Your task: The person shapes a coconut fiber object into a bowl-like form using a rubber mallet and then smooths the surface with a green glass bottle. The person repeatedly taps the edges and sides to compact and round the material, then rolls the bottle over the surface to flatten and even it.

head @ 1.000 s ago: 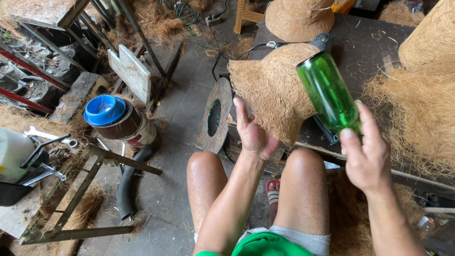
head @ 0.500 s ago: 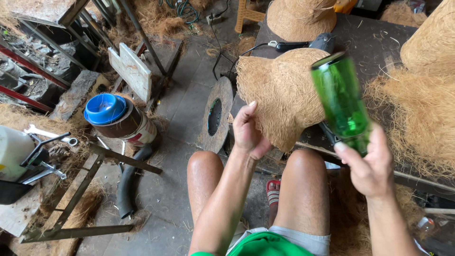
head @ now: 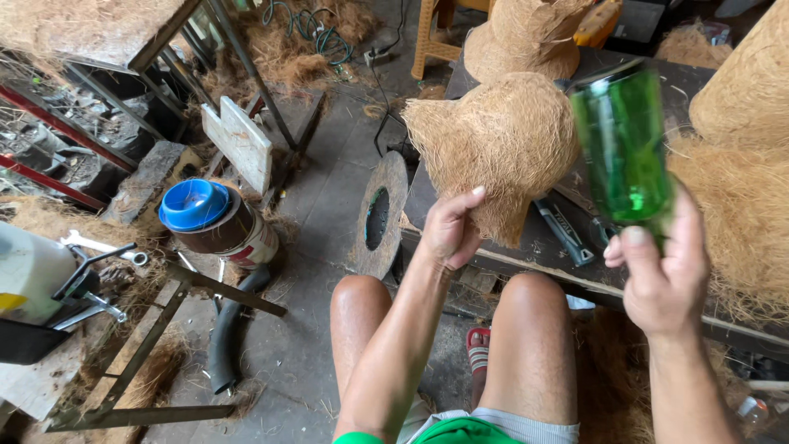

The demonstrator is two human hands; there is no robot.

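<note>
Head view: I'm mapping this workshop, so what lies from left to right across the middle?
White jug → blue lid → round disc → left hand → fibre mound → green bottle → right hand.

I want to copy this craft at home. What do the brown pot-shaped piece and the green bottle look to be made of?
Brown pot-shaped piece, touched by the left hand: apparently coarse plant fibre, perhaps coconut coir; matte, shaggy, with loose strands. Green bottle, held by the right hand: likely glass, though possibly plastic; glossy and translucent.

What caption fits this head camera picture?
Left hand grips a coconut-fibre pot; right hand holds a green glass bottle.
</note>
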